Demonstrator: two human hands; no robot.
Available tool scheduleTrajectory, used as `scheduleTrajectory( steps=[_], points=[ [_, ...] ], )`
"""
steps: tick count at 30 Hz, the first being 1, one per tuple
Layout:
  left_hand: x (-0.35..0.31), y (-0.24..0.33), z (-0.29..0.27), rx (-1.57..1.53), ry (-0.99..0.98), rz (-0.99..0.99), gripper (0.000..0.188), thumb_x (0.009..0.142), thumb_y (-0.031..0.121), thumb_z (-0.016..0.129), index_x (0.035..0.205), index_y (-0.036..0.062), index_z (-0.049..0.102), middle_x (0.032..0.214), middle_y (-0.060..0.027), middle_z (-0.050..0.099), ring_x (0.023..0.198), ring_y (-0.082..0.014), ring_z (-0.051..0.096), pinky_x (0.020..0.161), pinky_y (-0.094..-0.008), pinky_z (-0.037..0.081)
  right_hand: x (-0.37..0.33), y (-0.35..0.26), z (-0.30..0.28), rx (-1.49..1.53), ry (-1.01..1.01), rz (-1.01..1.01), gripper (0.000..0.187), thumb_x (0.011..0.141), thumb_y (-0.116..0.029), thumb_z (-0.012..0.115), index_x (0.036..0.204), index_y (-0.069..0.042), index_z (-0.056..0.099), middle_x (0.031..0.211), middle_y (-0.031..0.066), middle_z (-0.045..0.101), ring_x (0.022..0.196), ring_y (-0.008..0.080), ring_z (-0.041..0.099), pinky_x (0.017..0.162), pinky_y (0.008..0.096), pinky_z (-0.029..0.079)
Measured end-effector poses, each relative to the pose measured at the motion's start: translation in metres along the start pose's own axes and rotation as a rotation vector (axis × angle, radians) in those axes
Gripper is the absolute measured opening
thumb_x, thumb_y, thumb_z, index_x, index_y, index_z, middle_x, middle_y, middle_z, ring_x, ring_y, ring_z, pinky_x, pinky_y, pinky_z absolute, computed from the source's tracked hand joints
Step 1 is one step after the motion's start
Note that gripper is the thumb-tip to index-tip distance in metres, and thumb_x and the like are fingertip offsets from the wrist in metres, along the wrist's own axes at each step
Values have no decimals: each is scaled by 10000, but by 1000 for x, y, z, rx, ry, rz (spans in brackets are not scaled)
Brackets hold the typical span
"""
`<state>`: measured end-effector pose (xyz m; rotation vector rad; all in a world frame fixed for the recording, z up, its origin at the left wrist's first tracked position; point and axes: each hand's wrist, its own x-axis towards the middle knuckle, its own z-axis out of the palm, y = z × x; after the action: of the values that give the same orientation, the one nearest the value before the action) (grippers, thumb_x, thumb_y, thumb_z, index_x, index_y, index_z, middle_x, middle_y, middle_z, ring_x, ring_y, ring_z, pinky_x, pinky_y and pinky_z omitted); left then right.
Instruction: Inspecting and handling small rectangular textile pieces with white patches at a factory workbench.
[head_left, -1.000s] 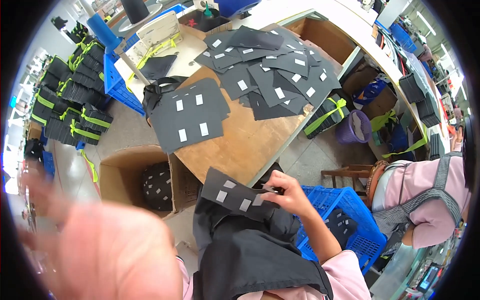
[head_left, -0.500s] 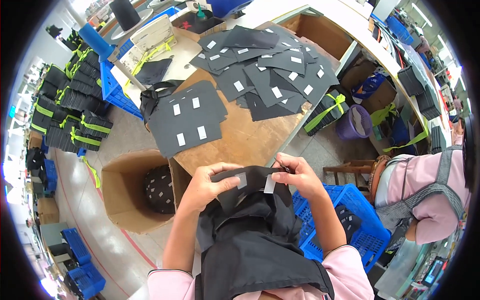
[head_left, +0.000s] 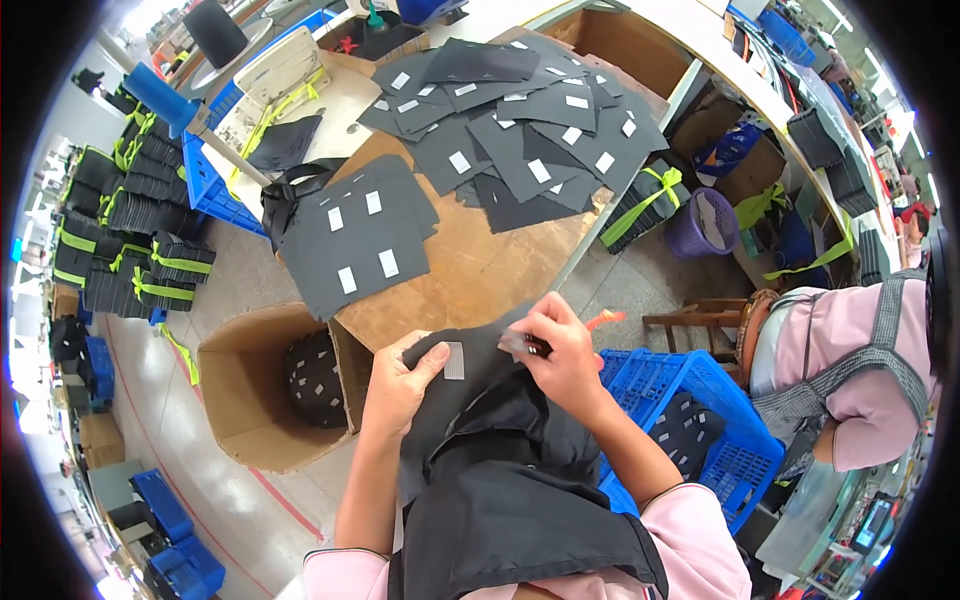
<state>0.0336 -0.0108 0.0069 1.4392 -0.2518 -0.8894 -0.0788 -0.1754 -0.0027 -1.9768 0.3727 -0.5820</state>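
A black fabric piece (head_left: 470, 375) lies over the person's lap at the near edge of the counter (head_left: 480, 270), held between both hands. The left hand (head_left: 395, 385) has its grip closed on the piece, thumb by a small grey patch (head_left: 455, 360). The right hand (head_left: 560, 350) pinches the piece's upper edge. This looks like handling one patch; next, steady fingertip work. Beyond the hands lie a patched panel (head_left: 355, 235) and heaped pieces (head_left: 520, 130). Left sits a cardboard box (head_left: 260, 390), right a blue crate (head_left: 690, 420), crowding both elbows.
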Motion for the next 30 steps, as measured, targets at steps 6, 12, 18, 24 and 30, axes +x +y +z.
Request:
scheduleTrajectory(
  steps=[6, 12, 18, 24, 30],
  points=[
    [-6, 0, -7, -63, 39, -53, 208, 849, 178, 662, 909, -18, 624, 807, -21, 619, 712, -79, 548, 646, -228, 457, -1, 8, 2, 327, 252, 217, 72, 823, -3, 583, 764, -18, 545, 720, -3, 429, 596, 69, 394, 527, 216, 315],
    [-8, -1, -4, -197, 35, -123, 234, 864, 192, 642, 936, -30, 628, 837, -40, 638, 741, -89, 576, 666, -237, 470, -2, -17, 20, 202, 38, 162, 198, 765, 2, 655, 949, -21, 588, 784, 27, 496, 645, 80, 506, 582, 212, 401],
    [-13, 1, -4, -210, 45, -112, 223, 882, 187, 612, 952, -25, 623, 843, -36, 637, 729, -84, 572, 658, -228, 465, -13, -23, 13, -132, 8, -107, 291, 716, -66, 702, 982, -66, 587, 832, 79, 551, 668, 237, 589, 568, 305, 463],
    [-15, 0, 0, -246, 29, -106, 234, 908, 204, 567, 939, -21, 619, 868, -32, 628, 755, -75, 562, 682, -220, 456, -17, -11, 20, -342, -1, -250, 283, 677, -70, 710, 943, -64, 614, 768, 56, 539, 616, 222, 557, 535, 294, 440],
    [-13, 2, -8, -138, -42, -123, 232, 915, 192, 555, 977, -23, 616, 872, -13, 617, 765, -77, 539, 707, -231, 444, -6, -18, 10, -79, 3, -89, 345, 657, -25, 724, 988, -68, 639, 709, 57, 527, 590, 219, 514, 581, 314, 417]
  ],
)
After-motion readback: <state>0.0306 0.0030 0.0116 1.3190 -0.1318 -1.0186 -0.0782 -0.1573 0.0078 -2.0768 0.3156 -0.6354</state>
